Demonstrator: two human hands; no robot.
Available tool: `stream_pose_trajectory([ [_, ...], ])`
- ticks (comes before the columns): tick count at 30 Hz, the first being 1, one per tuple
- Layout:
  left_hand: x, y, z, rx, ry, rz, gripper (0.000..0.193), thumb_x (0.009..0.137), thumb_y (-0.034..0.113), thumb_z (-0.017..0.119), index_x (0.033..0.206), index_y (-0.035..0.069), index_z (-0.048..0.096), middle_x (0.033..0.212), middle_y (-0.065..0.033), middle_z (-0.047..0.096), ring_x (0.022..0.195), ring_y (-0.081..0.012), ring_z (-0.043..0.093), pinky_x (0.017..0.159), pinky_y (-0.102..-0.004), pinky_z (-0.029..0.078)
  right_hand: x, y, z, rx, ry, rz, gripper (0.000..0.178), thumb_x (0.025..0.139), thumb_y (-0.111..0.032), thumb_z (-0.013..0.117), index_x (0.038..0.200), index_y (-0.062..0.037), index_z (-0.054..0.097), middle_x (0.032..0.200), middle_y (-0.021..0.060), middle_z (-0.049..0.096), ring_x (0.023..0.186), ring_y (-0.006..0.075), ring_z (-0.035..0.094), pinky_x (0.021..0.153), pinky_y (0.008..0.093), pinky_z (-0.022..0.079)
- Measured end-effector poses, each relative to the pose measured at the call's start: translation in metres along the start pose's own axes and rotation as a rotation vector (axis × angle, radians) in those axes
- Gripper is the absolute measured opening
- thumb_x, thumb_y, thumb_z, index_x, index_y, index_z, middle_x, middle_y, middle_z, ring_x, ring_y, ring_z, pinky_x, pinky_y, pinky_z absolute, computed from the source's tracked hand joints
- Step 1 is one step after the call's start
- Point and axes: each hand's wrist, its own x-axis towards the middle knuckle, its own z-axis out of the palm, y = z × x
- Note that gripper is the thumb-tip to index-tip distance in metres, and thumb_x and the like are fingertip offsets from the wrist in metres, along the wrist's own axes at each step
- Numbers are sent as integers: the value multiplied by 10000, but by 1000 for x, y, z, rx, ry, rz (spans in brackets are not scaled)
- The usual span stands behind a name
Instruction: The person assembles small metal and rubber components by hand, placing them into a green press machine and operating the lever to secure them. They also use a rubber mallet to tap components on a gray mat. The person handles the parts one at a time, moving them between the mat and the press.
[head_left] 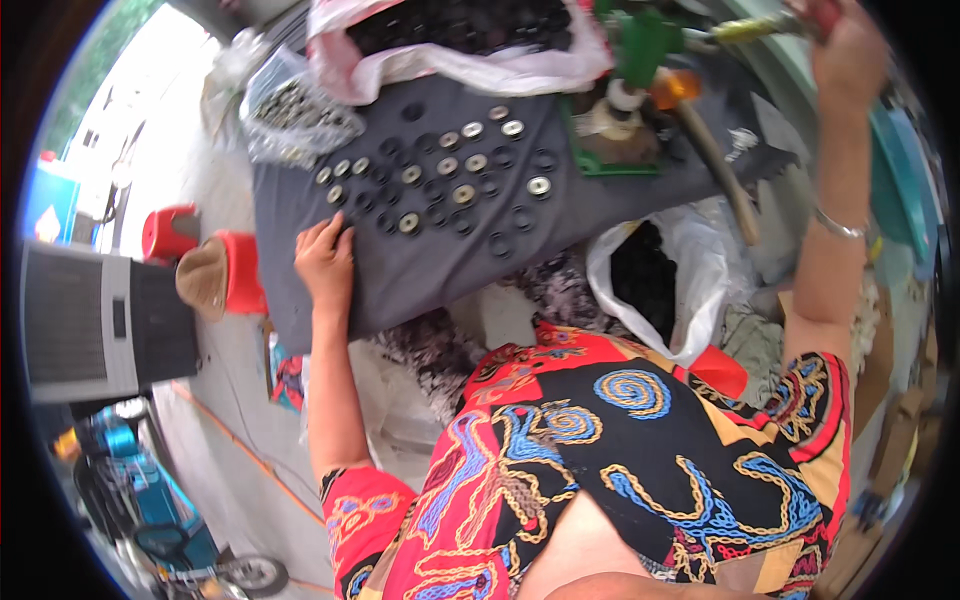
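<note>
My left hand (325,260) rests on the dark grey cloth (420,280), fingers apart and slightly bent, with nothing visible in them. Its fingertips are beside the nearest of several small black rings with pale metal centres (336,195). More such pieces lie in loose rows, mixed with plain black rings (500,244). At the upper right my raised right hand (850,60) is closed around the end of a lever with a yellow-green handle (755,28). That lever reaches toward a green hand press (640,50) on a green base (620,168); the press's working point is partly hidden.
A clear bag of small metal parts (300,115) and a white-pink sack of black pieces (440,70) sit at the back. A wooden-handled hammer (725,170) leans by the press. Below hangs a white bag (690,290) holding black pieces. Red stools (243,275) stand left.
</note>
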Motion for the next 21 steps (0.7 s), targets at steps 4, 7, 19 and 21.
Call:
stream_pose_trajectory([
  [4,10,43,1,-157,137,-45,278,754,23,770,1029,30,736,963,-115,713,872,-251,656,813,-352,519,18,16,1,106,-63,-99,228,907,-109,414,874,14,603,592,76,516,449,161,500,447,284,441],
  [7,43,137,30,-413,8,-90,368,745,26,781,1102,25,694,970,-126,701,888,-250,662,821,-350,523,-9,-20,5,241,-83,125,232,899,-98,402,863,11,604,554,72,506,437,158,491,440,281,429],
  [19,86,291,163,-587,-149,55,625,703,89,802,1271,18,550,1043,-181,670,986,-299,671,823,-393,530,-12,-27,2,139,-70,85,231,882,-73,407,832,24,612,545,74,525,434,132,496,425,254,409],
  [21,86,289,166,-582,-122,30,616,706,93,801,1265,16,553,1052,-178,674,977,-298,675,823,-389,528,-17,-24,6,172,-87,86,228,883,-67,407,829,21,611,547,74,527,431,130,491,423,250,406],
])
